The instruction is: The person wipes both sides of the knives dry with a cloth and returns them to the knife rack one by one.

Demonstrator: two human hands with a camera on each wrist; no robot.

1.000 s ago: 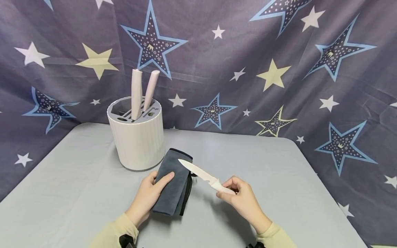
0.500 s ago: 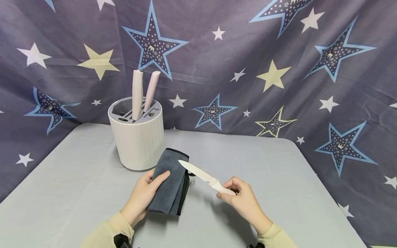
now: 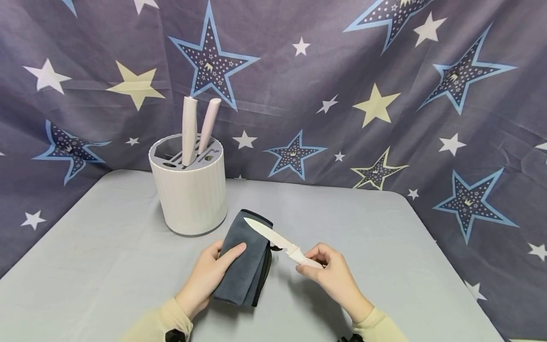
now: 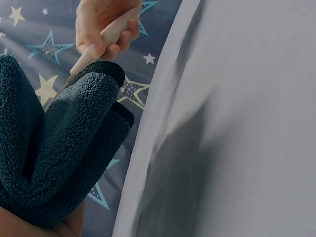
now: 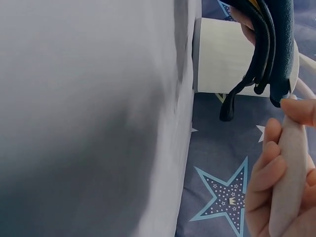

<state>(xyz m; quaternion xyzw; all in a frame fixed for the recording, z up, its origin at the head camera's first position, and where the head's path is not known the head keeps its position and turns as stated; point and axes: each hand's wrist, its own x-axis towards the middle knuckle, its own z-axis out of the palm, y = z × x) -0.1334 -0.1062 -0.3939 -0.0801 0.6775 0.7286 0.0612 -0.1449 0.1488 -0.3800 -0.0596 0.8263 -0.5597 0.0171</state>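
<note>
A folded dark grey-blue cloth (image 3: 244, 261) with black edging is gripped by my left hand (image 3: 209, 273), thumb on top and the other fingers beneath. My right hand (image 3: 335, 275) pinches the white handle of a knife (image 3: 273, 236). Its pale blade points up and left, lying over the cloth's upper face; whether it touches is hard to tell. In the left wrist view the thick folds of the cloth (image 4: 74, 133) hide most of the blade. The right wrist view shows the fingers curled round the knife handle (image 5: 289, 173).
A white ribbed knife block (image 3: 190, 199) stands on the grey table (image 3: 363, 228) behind the cloth, to the left. Two white-handled knives (image 3: 189, 130) stick up from its slotted top. A star-patterned curtain (image 3: 273, 85) hangs behind the table.
My left hand and the cloth shift slightly left, then back right and a little nearer, so more of the blade now overlaps the cloth. The right hand and knife barely move.
</note>
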